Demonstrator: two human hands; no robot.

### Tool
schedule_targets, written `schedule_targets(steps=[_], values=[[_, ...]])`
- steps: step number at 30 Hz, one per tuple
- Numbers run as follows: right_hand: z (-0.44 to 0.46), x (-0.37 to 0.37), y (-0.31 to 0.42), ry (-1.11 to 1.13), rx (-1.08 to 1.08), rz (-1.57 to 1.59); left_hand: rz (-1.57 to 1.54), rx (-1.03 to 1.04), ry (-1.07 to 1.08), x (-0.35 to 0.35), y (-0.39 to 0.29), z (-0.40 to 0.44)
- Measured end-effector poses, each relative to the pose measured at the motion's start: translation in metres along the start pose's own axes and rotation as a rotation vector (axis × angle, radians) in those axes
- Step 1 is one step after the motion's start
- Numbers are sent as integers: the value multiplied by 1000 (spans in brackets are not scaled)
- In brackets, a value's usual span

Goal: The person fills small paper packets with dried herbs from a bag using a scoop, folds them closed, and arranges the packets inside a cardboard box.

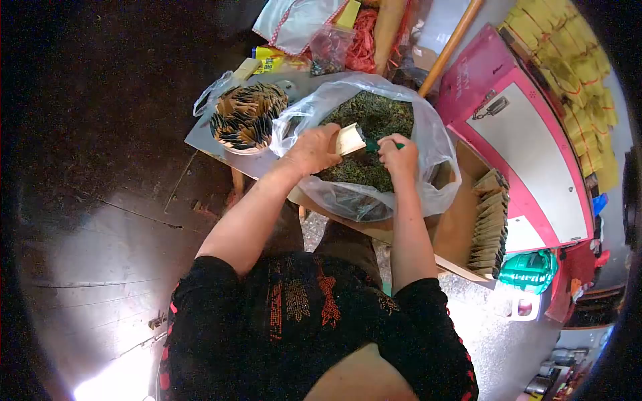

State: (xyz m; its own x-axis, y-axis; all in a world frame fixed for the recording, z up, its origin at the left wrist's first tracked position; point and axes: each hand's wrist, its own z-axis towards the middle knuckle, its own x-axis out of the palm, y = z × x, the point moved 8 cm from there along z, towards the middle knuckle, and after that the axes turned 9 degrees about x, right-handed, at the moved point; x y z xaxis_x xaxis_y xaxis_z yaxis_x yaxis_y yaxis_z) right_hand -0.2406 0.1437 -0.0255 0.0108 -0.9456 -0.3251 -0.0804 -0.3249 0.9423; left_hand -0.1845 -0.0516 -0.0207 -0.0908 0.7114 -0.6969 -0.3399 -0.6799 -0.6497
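A small cream paper bag [350,140] is gripped by my left hand [315,149], its dark-edged mouth facing right. My right hand [398,158] closes around a green-handled tool [374,145], whose working end meets the paper bag's mouth; its exact shape is hidden. Both hands are over a large clear plastic bag [438,134] with its top spread wide. Inside lies a loose heap of dried, dark green plant material [364,175]. Left of it stands a round container packed with folded paper bags [249,115], near my left wrist.
A cardboard box [461,214] at the right holds a row of upright filled paper bags [490,224]. Beyond it stands a pink and white cabinet [528,134]. A wooden pole [451,47], red plastic netting [363,40] and a white cloth [294,27] are at the back.
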Motion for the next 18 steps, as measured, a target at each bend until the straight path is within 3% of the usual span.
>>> schedule_targets(steps=[3, 11, 18], values=[[2, -5, -12, -10, 104, 152, 0, -17, 31, 1, 0, 1], [4, -33, -14, 41, 109, 486, -7, -11, 31, -3, -6, -1], [-2, -52, 15, 71, -22, 569, 16, -5, 20, 0, -2, 0]])
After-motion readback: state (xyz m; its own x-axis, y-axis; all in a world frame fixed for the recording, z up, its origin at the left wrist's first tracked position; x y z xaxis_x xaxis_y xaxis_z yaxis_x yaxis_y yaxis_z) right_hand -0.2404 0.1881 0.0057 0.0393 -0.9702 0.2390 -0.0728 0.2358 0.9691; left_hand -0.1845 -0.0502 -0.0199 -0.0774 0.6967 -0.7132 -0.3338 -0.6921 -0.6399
